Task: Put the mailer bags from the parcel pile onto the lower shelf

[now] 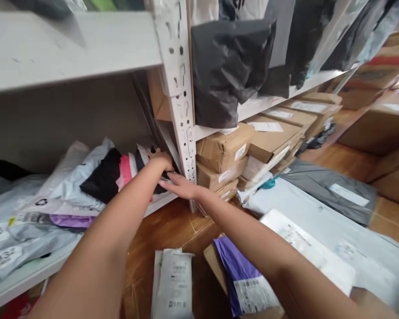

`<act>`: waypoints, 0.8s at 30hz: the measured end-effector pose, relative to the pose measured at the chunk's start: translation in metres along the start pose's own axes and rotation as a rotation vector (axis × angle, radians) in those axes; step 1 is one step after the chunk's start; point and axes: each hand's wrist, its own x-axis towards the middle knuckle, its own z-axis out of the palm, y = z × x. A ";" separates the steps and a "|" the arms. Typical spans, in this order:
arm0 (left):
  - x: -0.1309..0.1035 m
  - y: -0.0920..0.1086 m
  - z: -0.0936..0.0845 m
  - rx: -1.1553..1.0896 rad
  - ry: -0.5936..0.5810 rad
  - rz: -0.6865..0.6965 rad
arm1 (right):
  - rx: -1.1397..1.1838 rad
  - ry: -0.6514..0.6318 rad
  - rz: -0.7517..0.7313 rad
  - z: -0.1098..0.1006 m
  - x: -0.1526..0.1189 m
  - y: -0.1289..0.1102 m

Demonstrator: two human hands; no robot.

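A white metal shelving unit (177, 88) fills the left and middle of the view, its perforated upright standing just right of both hands. Grey and white plastic mailers (26, 212) lie heaped along the lower shelf, and a crumpled dark grey bag (229, 66) hangs over the shelf above. Taped cardboard boxes (222, 150) are stacked right of the upright, with flat grey parcels (319, 208) spread on the wooden floor. A purple mailer (239, 274) and a white labelled packet (173, 283) lie below the arms. At the shelf's right end sits a soft pink, white and black bundle (133, 170). The left hand (161, 160) curls over its top edge, fingers closed on it. The right hand (182, 186) lies flat, fingers spread, against its lower edge.
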 end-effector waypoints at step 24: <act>-0.011 -0.005 0.015 0.137 0.051 0.016 | 0.034 0.015 1.113 0.332 -0.156 0.095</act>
